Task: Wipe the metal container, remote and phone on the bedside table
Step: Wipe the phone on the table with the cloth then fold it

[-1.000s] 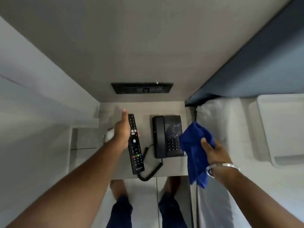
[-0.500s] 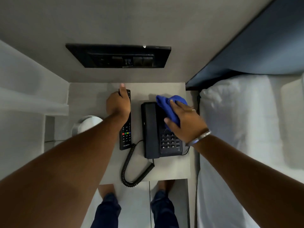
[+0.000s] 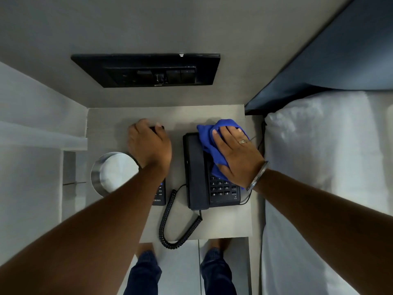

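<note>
A black desk phone (image 3: 196, 173) with a keypad sits on the grey bedside table (image 3: 225, 222). My right hand (image 3: 236, 154) presses a blue cloth (image 3: 209, 137) flat onto the phone's upper right part. My left hand (image 3: 148, 145) rests on the black remote (image 3: 160, 193), which lies on the table left of the phone; only the remote's two ends show. The round metal container (image 3: 106, 173) stands at the table's left edge, partly behind my left forearm.
A coiled phone cord (image 3: 170, 226) loops over the table's front edge. A black switch panel (image 3: 146, 69) is set in the wall behind. A white pillow and bed (image 3: 323, 167) lie close on the right. My feet stand below the table.
My left hand has laid the remote down flat on the table and rests on it. My right hand has brought the cloth onto the phone and pressed it down there.
</note>
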